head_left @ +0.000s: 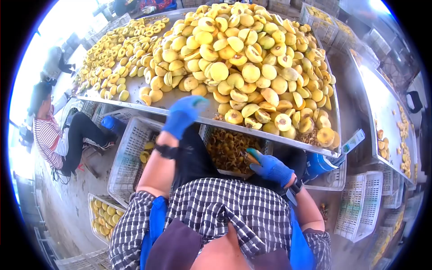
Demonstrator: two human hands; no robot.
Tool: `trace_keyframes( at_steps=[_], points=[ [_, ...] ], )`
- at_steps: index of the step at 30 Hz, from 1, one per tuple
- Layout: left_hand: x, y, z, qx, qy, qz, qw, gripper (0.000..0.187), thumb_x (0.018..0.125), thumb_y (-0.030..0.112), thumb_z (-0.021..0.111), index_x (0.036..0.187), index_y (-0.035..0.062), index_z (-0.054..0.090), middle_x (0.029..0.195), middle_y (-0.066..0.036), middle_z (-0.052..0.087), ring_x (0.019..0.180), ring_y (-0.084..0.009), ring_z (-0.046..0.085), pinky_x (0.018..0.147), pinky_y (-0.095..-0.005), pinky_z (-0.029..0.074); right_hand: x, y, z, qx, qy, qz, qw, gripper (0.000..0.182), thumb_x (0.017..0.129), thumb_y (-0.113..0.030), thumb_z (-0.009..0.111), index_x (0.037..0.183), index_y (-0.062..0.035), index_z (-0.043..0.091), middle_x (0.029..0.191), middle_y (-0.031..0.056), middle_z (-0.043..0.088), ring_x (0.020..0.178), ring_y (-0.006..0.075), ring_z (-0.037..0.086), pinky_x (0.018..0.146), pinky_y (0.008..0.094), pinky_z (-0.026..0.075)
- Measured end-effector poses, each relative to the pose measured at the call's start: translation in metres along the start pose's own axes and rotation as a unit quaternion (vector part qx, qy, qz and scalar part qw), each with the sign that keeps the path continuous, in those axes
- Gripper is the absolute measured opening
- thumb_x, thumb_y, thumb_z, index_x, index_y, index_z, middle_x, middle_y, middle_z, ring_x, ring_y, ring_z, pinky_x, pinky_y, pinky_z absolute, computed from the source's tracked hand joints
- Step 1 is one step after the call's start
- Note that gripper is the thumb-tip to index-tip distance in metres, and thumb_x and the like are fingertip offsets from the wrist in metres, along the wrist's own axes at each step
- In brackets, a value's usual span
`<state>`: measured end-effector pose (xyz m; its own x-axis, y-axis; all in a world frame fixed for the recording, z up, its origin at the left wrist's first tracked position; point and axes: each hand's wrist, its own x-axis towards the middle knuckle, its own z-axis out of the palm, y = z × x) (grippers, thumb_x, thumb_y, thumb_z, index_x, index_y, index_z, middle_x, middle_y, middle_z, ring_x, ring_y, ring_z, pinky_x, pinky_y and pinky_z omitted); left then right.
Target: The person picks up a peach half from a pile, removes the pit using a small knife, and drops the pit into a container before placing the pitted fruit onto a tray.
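Note:
My left hand (183,114), in a blue glove, reaches over the near edge of the metal table (180,107); it is smeared by motion, so its fingers and anything in them cannot be made out. In a matching glove, my right hand (270,168) is closed above a crate of brown pits and scraps (229,150), and something small at its fingertips is too unclear to name. Halved yellow fruit (234,58) lies heaped on the table in front of me, with more pieces spread to the left.
A white crate (128,157) stands at my left and a blue bucket (317,165) at my right. Another crate (360,204) is farther right, below a second metal table (375,108). A seated person (49,130) is at the far left.

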<state>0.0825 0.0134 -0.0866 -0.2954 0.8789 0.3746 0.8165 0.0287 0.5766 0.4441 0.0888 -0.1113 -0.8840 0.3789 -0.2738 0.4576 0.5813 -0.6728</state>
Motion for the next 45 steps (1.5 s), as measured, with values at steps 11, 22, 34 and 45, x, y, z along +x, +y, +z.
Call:
trace_keyframes(
  at_steps=[11,22,34,45],
  points=[
    [0.033,0.038,0.099,0.078,-0.213,-0.102,0.969,0.069,0.078,0.053,0.077,0.123,0.0037,0.06,0.11,-0.022,0.071,0.103,-0.0344,0.069,0.09,-0.0429,0.053,-0.008,0.006,0.002,0.021,0.057,-0.016,0.998,0.048,0.097,-0.03,0.06,0.137,-0.0073,0.049,0.086,0.0242,0.067,0.075,0.0377,0.068,0.068,0.0442,0.053],
    [-0.001,0.091,0.043,-0.844,-0.035,-0.278,0.458,0.044,0.101,0.044,0.057,0.12,0.0046,0.063,0.116,-0.014,0.067,0.107,-0.0288,0.067,0.093,-0.0444,0.057,0.036,-0.065,-0.033,0.097,0.267,-0.107,0.953,0.032,0.098,-0.024,0.062,0.12,0.0003,0.06,0.089,0.0256,0.067,0.083,0.0421,0.068,0.069,0.0442,0.053],
    [-0.011,0.11,0.032,-0.545,0.047,-0.069,0.834,0.052,0.108,0.048,0.037,0.115,0.0019,0.06,0.108,-0.01,0.068,0.1,-0.0168,0.066,0.093,-0.0315,0.053,0.049,-0.103,-0.038,-0.237,0.31,-0.1,0.915,0.034,0.095,-0.03,0.066,0.104,0.0011,0.057,0.068,0.0172,0.062,0.057,0.0357,0.065,0.051,0.0447,0.05],
    [-0.013,0.085,0.064,-0.606,0.005,-0.126,0.785,0.054,0.109,0.048,0.04,0.109,0.0003,0.066,0.096,-0.006,0.068,0.085,-0.0124,0.062,0.083,-0.0265,0.051,0.053,-0.068,-0.038,-0.293,0.215,-0.121,0.924,0.042,0.092,-0.025,0.067,0.122,0.0016,0.053,0.076,0.0169,0.062,0.066,0.0344,0.066,0.057,0.0449,0.052]
  ],
)
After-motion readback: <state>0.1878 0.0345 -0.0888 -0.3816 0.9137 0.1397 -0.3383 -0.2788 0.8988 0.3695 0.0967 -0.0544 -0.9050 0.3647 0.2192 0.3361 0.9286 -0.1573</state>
